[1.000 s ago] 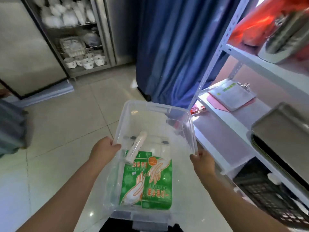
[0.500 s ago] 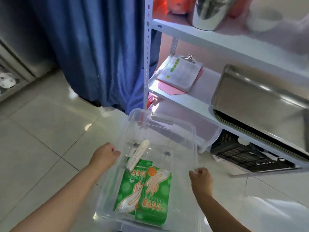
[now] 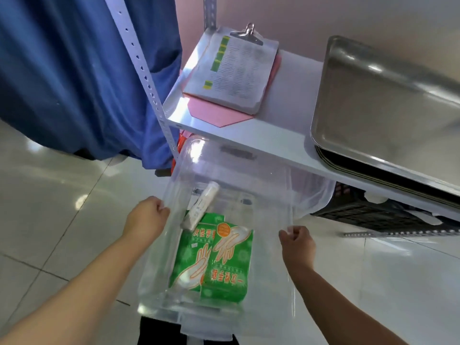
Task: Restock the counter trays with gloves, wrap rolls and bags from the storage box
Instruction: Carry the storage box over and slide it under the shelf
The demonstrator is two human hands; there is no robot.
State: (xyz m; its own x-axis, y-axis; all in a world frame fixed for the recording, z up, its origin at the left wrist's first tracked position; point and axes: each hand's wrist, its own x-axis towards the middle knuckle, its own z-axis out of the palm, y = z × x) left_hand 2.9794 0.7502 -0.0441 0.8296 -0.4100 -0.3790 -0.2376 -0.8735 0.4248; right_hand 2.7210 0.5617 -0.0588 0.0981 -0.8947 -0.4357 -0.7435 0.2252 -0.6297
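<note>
I carry a clear plastic storage box (image 3: 268,170) in front of me, above the floor. My left hand (image 3: 145,217) grips its left rim and my right hand (image 3: 296,241) grips its right rim. Inside lie two green packs of disposable gloves (image 3: 221,260), overlapping side by side. A white wrap roll (image 3: 202,204) lies slanted above them, its lower end resting on the left pack. The box's far end reaches under the front edge of a white shelf (image 3: 281,135).
A clipboard with papers (image 3: 236,70) over a pink folder lies on the shelf's left end. Stacked steel trays (image 3: 378,103) fill its right side. A black crate (image 3: 373,215) sits below. A blue curtain (image 3: 74,70) hangs left of the perforated shelf post (image 3: 146,78). Glossy tiled floor all around.
My view has swung right and closer to the shelf while I carry the box. The box's far end now sits under the shelf edge. Both hands keep their grip on the rims.
</note>
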